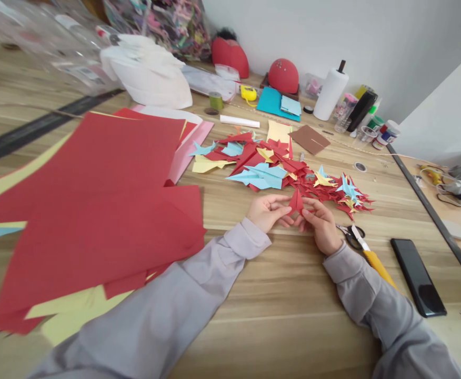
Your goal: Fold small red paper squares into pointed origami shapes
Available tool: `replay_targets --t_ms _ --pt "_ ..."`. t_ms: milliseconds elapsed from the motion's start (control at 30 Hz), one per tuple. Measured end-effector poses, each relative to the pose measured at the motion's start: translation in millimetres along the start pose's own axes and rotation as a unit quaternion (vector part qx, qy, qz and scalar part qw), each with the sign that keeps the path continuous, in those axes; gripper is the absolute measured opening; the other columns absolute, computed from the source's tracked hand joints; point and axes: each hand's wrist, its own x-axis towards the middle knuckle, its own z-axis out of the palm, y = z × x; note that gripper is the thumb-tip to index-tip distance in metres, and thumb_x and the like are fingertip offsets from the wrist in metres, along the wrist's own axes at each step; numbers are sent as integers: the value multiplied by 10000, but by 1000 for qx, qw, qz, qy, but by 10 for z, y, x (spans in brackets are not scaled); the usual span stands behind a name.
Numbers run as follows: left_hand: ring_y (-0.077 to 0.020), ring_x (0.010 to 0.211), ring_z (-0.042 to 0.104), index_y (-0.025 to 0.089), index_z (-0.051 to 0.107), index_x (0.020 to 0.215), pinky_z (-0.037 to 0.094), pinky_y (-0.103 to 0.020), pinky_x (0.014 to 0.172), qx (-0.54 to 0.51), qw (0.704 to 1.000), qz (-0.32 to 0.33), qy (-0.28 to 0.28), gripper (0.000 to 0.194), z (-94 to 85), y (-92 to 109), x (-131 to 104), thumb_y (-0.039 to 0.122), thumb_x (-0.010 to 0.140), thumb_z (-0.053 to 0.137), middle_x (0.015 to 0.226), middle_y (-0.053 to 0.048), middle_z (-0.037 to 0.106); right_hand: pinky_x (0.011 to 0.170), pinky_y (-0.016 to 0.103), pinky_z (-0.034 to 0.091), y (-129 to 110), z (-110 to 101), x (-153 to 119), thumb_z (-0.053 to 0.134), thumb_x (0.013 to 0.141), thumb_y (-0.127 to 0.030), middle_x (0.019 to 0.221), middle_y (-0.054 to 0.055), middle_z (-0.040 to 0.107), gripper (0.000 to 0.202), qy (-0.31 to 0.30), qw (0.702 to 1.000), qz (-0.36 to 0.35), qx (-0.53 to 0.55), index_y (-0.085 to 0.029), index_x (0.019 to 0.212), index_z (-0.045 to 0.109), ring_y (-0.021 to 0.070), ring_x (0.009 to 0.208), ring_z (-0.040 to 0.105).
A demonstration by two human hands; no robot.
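Note:
Between my two hands is a small folded red paper piece [296, 201] with a pointed top, held just in front of a heap of folded paper. My left hand [269, 211] pinches its left side between thumb and fingers. On the other side, my right hand [320, 222] grips the right edge the same way. Behind them spreads the heap of red folded papers [250, 158], with light blue paper planes [260, 176] and yellow ones among them. Scissors [352, 236] and a yellow-handled cutter [378, 267] lie right of my right hand.
Large red paper sheets [108, 210] cover the left side, over yellow ones. A black phone [418, 276] lies at right. Further back are a brown paper square [309, 139], a tape measure [248, 93], a white roll [332, 92], bottles and red pincushions [283, 75].

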Motion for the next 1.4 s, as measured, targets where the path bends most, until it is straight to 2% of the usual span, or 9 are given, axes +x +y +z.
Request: replay_targets --t_ms 200,367,467,567,633,733,933,1200,1400 --pt "-172 540 643 93 517 1134 521 -261 472 -8 999 22 -27 559 -29 -37 15 239 624 694 603 -13 637 443 226 370 -3 -11 0 541 783 -370 564 -19 621 348 12 1000 -2 21 -190 1076 487 112 444 523" --pt "-165 744 627 161 610 1074 530 -265 577 55 991 108 -56 438 -27 -55 -6 237 646 661 998 -86 637 433 218 363 2 6 -6 546 781 -392 570 -26 624 360 15 1000 -1 -1 -200 1071 453 109 438 517" --pt "-185 811 608 159 694 920 519 -287 667 147 975 154 -62 275 -35 -55 -14 212 653 651 958 -84 636 447 217 374 26 14 -10 553 789 -386 573 -40 625 280 7 1000 -11 0 -215 979 439 108 443 526" --pt "-193 863 598 169 717 855 476 -311 803 203 960 188 -54 225 -48 -62 -5 173 638 659 844 -67 652 453 213 376 44 19 -12 551 797 -388 588 -42 633 229 10 1000 -19 -1 -218 866 415 108 460 545" --pt "-188 849 602 161 717 840 466 -318 819 191 964 181 -39 211 -51 -75 6 179 639 655 841 -68 659 448 207 370 45 25 -11 556 796 -392 596 -38 636 236 13 1000 -27 -6 -216 829 402 108 472 554" --pt "-173 768 614 140 708 838 491 -311 738 143 979 141 -22 218 -45 -97 20 209 639 651 859 -74 668 443 206 370 38 36 -7 569 783 -409 610 -35 639 260 19 999 -33 -18 -217 825 399 110 485 559" --pt "-130 582 590 119 693 856 485 -257 569 101 992 71 -18 264 -18 -76 6 225 614 676 663 -47 674 452 210 385 22 48 -13 578 776 -410 623 -28 631 254 18 999 -34 -34 -217 821 420 109 509 563" --pt "-134 596 603 115 697 848 501 -282 608 64 994 77 -32 289 -7 -57 -1 292 618 695 691 -53 685 458 218 394 14 39 -23 588 765 -413 642 -25 618 236 16 997 -47 -55 -219 822 466 111 522 551" --pt "-175 718 630 122 695 860 513 -284 608 58 995 74 15 341 -24 -62 31 343 601 709 849 -88 706 536 236 425 -52 53 -67 635 734 -363 691 -3 614 188 -10 994 -61 -86 -202 822 590 114 592 541"
